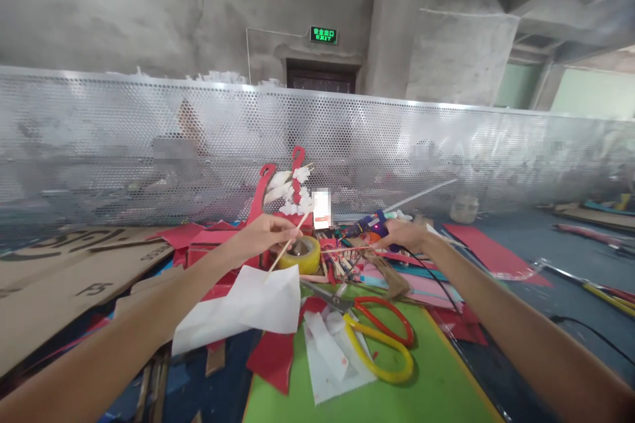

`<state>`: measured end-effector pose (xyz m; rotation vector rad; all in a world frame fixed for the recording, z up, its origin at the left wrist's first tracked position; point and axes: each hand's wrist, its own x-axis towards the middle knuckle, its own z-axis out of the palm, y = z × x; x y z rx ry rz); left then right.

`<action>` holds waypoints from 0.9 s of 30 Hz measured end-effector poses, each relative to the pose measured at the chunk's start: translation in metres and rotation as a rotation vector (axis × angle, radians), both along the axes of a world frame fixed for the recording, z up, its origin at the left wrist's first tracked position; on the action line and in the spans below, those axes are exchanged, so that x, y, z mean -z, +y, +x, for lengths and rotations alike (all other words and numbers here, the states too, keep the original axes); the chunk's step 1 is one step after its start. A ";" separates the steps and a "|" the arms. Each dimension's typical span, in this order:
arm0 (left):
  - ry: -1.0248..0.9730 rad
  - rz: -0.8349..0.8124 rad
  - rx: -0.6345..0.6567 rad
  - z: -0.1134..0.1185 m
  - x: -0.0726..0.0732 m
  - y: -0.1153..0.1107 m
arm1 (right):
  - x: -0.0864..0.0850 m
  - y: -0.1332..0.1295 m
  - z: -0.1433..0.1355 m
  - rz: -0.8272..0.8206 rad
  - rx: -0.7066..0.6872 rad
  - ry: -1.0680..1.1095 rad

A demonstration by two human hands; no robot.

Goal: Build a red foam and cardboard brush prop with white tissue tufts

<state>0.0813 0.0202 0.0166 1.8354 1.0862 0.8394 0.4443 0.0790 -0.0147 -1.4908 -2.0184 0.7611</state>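
Note:
My left hand (pixel 265 236) pinches a thin wooden stick (pixel 284 254), which slants down over a roll of yellow tape (pixel 310 258). A sheet of white paper (pixel 248 307) lies below that hand. My right hand (pixel 404 235) is closed around a dark blue hot glue gun (pixel 366 224), whose nozzle points to the left. Its grip is partly hidden by my fingers, and a small light glows on its body. Behind my left hand stands a red cardboard piece (pixel 262 190) with curled ends and white tufts on it.
Scissors with red and yellow handles (pixel 380 353) rest on a green board (pixel 436 370). Cardboard (pixel 64 277) covers the left side. Red sheets (pixel 489 251) lie right. A lit phone screen (pixel 321 210) stands before the perforated metal panel (pixel 387 145). A black cord (pixel 436 277) trails below my right hand.

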 end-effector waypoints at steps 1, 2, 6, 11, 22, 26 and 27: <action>0.018 0.018 0.003 0.000 0.000 0.000 | 0.001 0.000 0.002 0.005 0.023 -0.030; 0.035 0.035 0.008 0.000 0.001 0.001 | 0.001 0.001 0.004 0.004 0.054 -0.049; 0.081 0.070 0.025 0.000 0.004 0.004 | 0.002 0.007 0.013 -0.010 0.099 -0.204; 0.113 0.061 0.040 0.001 0.010 0.010 | -0.005 0.009 0.025 0.031 -0.005 -0.496; 0.127 0.081 0.052 0.004 0.011 0.007 | -0.003 -0.005 0.015 -0.247 -0.074 -0.518; 0.130 0.080 0.056 0.003 0.009 0.005 | 0.009 -0.002 0.008 -0.127 -0.112 -0.487; 0.130 0.082 0.057 0.003 0.009 0.005 | 0.010 -0.003 0.007 -0.033 -0.083 -0.438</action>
